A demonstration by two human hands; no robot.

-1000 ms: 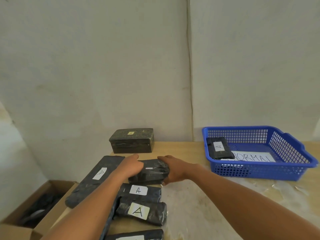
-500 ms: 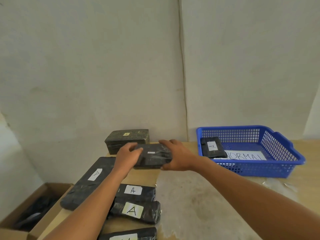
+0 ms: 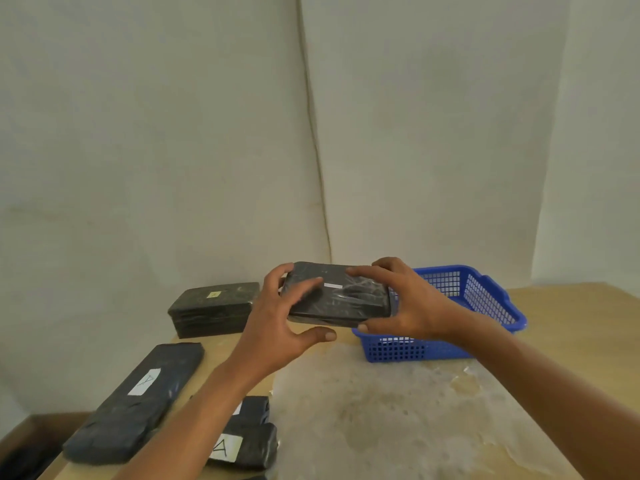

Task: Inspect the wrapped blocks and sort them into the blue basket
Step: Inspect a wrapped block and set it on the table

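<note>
Fingers of left hand point(image 3: 277, 327) and right hand point(image 3: 408, 306) clasp black plastic-wrapped block point(image 3: 337, 296) mid-frame, beside blue mesh basket point(image 3: 485, 299); turning it slowly would best reveal flaws

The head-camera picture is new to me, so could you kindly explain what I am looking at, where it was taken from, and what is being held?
There is no machine here: a person wears a wide-angle camera on the head, looking forward and down, so the two arms reaching in from the bottom are the person's own. The left hand and the right hand together hold a black wrapped block in the air, one hand at each end, above the wooden table. Behind it to the right sits the blue basket, where inspected blocks go. On the left lie more wrapped blocks: a long one with a white label, two short ones near the left forearm, and a thicker dark block with a yellow sticker by the wall. A cardboard box shows at the lower left corner.
</note>
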